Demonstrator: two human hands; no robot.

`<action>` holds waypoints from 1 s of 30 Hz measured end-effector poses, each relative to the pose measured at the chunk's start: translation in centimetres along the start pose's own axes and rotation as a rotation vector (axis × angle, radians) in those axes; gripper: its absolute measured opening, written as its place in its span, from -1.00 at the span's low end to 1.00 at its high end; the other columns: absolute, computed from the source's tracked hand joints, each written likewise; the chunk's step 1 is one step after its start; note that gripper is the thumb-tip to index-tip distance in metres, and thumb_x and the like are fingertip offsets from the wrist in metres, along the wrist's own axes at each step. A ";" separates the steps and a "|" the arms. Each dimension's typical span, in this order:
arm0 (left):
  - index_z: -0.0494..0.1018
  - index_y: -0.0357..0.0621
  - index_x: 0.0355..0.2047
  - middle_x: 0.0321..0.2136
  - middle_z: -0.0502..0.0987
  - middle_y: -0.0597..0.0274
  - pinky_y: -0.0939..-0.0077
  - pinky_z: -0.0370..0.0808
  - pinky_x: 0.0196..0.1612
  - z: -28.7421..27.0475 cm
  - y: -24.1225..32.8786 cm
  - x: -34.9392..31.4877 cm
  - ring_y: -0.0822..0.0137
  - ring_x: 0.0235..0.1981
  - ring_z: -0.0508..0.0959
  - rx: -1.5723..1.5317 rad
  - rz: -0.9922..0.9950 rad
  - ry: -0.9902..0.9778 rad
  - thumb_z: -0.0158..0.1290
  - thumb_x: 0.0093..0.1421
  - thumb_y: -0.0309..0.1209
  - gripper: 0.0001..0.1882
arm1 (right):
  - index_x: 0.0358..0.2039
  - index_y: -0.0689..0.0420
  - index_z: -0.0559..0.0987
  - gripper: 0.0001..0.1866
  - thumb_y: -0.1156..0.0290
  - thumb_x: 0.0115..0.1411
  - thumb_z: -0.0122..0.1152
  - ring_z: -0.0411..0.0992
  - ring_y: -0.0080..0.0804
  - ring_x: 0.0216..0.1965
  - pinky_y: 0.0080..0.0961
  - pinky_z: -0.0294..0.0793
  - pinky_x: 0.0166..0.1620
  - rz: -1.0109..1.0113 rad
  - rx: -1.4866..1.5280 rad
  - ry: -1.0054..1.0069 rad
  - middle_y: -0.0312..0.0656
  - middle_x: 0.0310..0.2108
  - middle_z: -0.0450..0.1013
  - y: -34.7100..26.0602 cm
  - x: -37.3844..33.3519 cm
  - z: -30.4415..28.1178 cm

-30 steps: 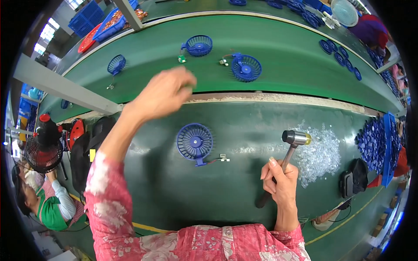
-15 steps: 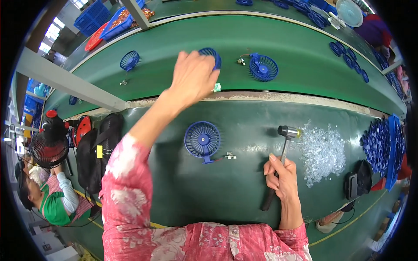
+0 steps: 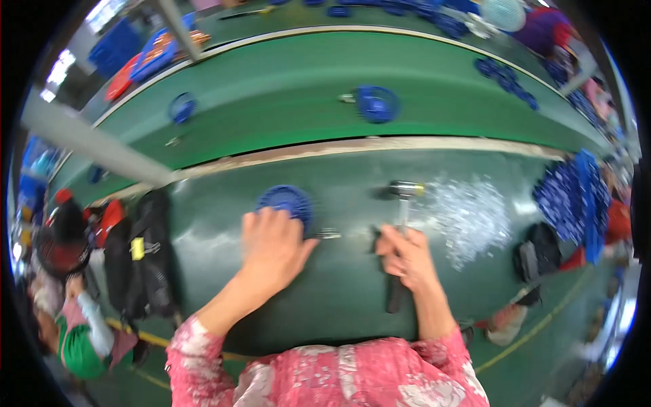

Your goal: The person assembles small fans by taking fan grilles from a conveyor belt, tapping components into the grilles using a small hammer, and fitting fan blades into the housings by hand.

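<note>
My left hand (image 3: 272, 245) is over the near side of a round blue fan housing (image 3: 288, 195) on the green table. Its fingers overlap the housing and the thumb stands apart. Motion smears them, so I cannot tell whether they grip it. A small metal part (image 3: 328, 233) lies just right of the thumb. My right hand (image 3: 409, 256) is closed around the handle of a small hammer (image 3: 405, 188). The dark grip shows below the hand; the head is above, beside a spread heap of clear little pieces (image 3: 471, 220).
Beyond the table runs a green belt (image 3: 271, 122) with slatted blue fan housings (image 3: 376, 104) on it. A tray (image 3: 590, 203) and blue parts (image 3: 559, 197) stand at the right. Black bags (image 3: 150, 261) and a small fan (image 3: 64, 237) are at the left, near a co-worker (image 3: 85, 339).
My left hand has come back from the belt to the table housing. The blue housing it touched on the belt is gone from there. The right hand still holds the hammer; the view has shifted.
</note>
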State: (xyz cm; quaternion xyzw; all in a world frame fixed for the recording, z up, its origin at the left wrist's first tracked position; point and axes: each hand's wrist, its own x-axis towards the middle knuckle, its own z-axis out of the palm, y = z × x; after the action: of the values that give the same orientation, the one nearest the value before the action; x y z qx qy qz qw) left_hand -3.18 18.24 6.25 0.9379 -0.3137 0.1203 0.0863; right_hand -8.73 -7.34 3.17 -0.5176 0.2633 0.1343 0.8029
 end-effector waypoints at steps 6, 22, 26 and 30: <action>0.37 -0.13 -0.50 -0.45 0.35 0.12 0.19 0.22 -0.29 0.0 0.2 0.1 0.11 -0.35 0.37 0.109 0.038 -0.006 0.14 0.01 -0.47 -0.86 | -0.59 0.17 0.50 -0.64 0.26 0.30 0.23 0.09 -0.74 -0.82 -0.68 -0.02 -0.77 0.020 0.113 -0.119 -0.26 -0.58 0.47 0.4 0.3 -0.5; 0.41 -0.18 -0.47 -0.47 0.38 0.12 0.19 0.28 -0.36 -3.9 2.4 5.1 0.04 -0.38 0.39 0.063 0.216 0.057 0.17 0.11 -0.45 -0.86 | -0.55 0.21 0.50 -0.62 0.19 0.32 0.19 0.02 -0.74 -0.81 -0.62 -0.09 -0.73 -0.042 -0.075 -0.077 -0.48 -0.78 0.15 -2.0 -6.0 -6.0; 0.41 -0.18 -0.43 -0.42 0.42 0.14 0.23 0.33 -0.33 -5.5 8.7 14.4 0.07 -0.35 0.42 -0.009 0.507 0.187 0.19 0.08 -0.46 -0.84 | -0.54 0.16 0.51 -0.60 0.12 0.31 0.18 0.10 -0.72 -0.77 -0.62 0.03 -0.70 -0.044 -0.205 -0.031 -0.47 -0.77 0.18 -0.3 -6.8 -8.2; 0.42 -0.09 -0.39 -0.40 0.42 0.24 0.29 0.37 -0.31 -2.4 14.2 23.9 0.19 -0.32 0.43 -0.035 0.795 0.324 0.19 0.05 -0.39 -0.83 | -0.51 0.14 0.53 -0.60 0.09 0.31 0.16 0.22 -0.70 -0.70 -0.62 0.19 -0.63 -0.141 -0.325 -0.099 -0.45 -0.69 0.32 1.9 -6.1 -8.1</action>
State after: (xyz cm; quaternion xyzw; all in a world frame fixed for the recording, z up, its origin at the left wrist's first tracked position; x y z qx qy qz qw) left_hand 6.25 -5.99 16.51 0.7114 -0.6352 0.2847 0.0972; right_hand -17.02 -13.52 2.54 -0.6505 0.1615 0.1437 0.7281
